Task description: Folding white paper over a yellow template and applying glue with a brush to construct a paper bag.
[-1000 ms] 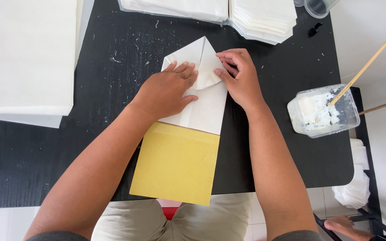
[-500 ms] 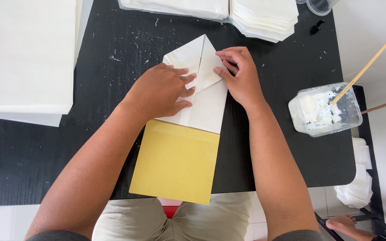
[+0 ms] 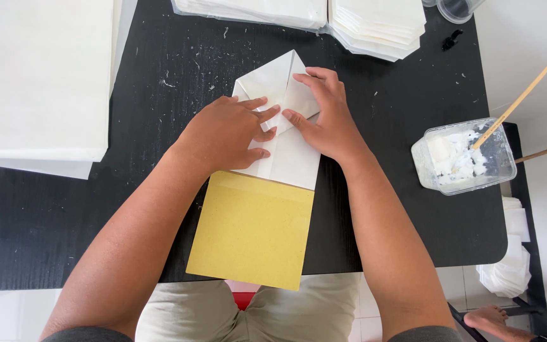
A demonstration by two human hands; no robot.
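Note:
A folded white paper piece [image 3: 286, 152] with a pointed top lies on the black table [image 3: 64, 215], over the far end of a yellow card [image 3: 251, 231]. My left hand [image 3: 226, 133] rests flat on the paper's left side, fingers spread toward the middle. My right hand [image 3: 324, 114] presses on the paper's right flap, thumb and fingers on the fold near the centre seam. Both hands touch the paper; neither lifts it.
A big stack of white sheets [image 3: 36, 82] fills the left. More folded white paper stacks [image 3: 375, 22] sit at the far edge. A clear tub of white paste [image 3: 466, 158] with a wooden stick [image 3: 523, 95] stands at right. The yellow card overhangs the near table edge.
My left hand has slid slightly left and down off the centre of the paper. My right hand's fingers have shifted a little along the right flap. The paper stays in place.

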